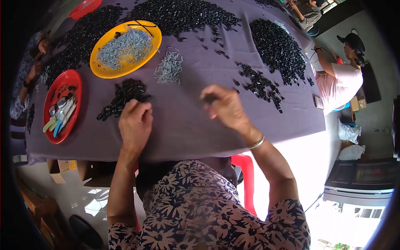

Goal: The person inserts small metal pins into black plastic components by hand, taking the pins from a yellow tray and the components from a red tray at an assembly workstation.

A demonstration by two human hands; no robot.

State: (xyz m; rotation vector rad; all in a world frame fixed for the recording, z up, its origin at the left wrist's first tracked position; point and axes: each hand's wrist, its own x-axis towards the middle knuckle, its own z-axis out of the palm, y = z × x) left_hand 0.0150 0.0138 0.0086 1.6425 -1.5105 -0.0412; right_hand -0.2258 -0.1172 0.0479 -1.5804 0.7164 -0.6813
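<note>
My left hand [135, 123] is closed, its fingertips at the near edge of a small pile of black plastic pieces [127, 91]. What it pinches, if anything, is hidden by the fingers. Over the middle of the cloth my right hand [227, 106], slightly blurred, grips a small black plastic piece [209, 98] between thumb and fingers. Beyond my hands lies a loose heap of thin silvery screws or pins [168, 67]. More of them fill a yellow oval plate [96, 71], where a black strip lies across the far rim.
On the left, a red oval tray [46, 93] holds scissors and coloured-handled tools. Large heaps of black pieces [179, 16] cover the far side, another heap [277, 50] the right. A purple cloth [187, 137] drapes the table. People sit at the left and right [339, 79].
</note>
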